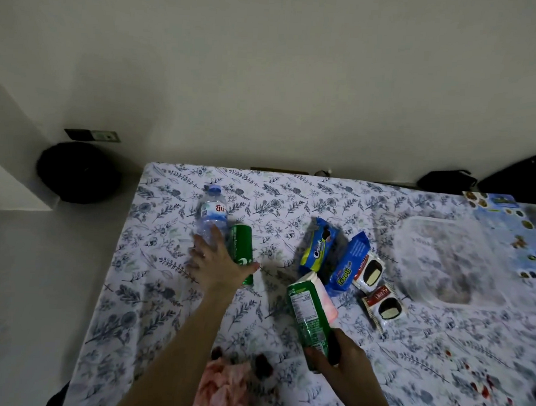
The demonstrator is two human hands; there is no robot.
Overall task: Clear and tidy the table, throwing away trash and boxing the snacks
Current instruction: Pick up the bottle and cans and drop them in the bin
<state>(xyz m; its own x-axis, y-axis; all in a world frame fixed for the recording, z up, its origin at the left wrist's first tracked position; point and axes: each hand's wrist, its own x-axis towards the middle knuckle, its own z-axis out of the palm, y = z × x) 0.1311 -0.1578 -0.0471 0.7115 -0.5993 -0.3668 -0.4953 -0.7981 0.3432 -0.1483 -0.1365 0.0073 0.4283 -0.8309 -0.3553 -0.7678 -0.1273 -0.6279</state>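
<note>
Left hand [218, 264] spread wide, palm down, fingers over the base of a clear water bottle [211, 214] and thumb across a green can [241, 251]; whether actually gripping either, cannot tell. Bottle and can lying side by side, touching or nearly so, at the far left of the tabletop [162, 306], which wears a blue floral cloth. Bottle's blue cap pointing to the far edge.

Right hand [337, 366] closed around the near end of a green snack pack [309, 310], lifted and tilted, its far end toward the other snacks. Just beyond it, a blue and yellow cookie pack [318, 246] and a blue wafer pack [349, 263], lying almost parallel, close together. Right of those, two small chocolate pie wrappers [375, 289], one farther, one nearer, the farther one touching the wafer pack.

Further right, a clear plastic container [450, 262], blurred; contents not discernible, cloth pattern showing through. Beyond it at the far right corner, a blue printed sheet or lid [507, 234].

At the near edge between the forearms, a crumpled pink plastic bag [224, 390]. Off the tabletop at far left, a round black bin [77, 172] on the floor against the wall. Dark bags [491, 179] behind the far right edge.
</note>
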